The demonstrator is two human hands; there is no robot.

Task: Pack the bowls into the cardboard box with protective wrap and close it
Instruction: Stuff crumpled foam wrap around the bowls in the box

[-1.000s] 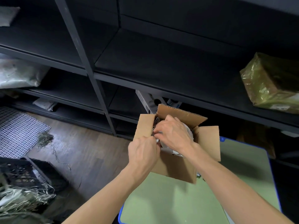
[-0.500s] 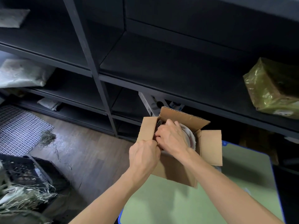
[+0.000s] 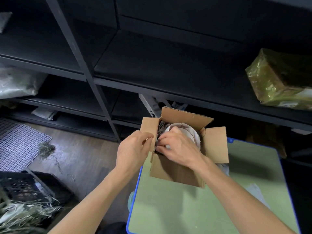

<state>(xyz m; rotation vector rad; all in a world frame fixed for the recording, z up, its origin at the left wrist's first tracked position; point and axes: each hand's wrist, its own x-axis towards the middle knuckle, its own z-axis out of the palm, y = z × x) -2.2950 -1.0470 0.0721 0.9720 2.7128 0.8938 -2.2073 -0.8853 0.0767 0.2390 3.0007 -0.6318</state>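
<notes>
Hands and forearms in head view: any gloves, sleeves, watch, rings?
Nothing worn that shows: left hand and right hand are ungloved, with no rings or watch visible; both forearms are bare to the frame's bottom edge, no sleeves in view.

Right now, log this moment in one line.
box: flaps open | bowls: inside | left hand: pinches flap | right hand: grips wrap

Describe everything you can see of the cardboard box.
The cardboard box is small, plain brown corrugated board, open, flaps standing up and outward. It sits near the far left corner of the green table. Inside lie wrapped bowls and crumpled paper wrap. The left hand pinches its left flap; the right hand reaches inside, gripping the paper wrap.
</notes>
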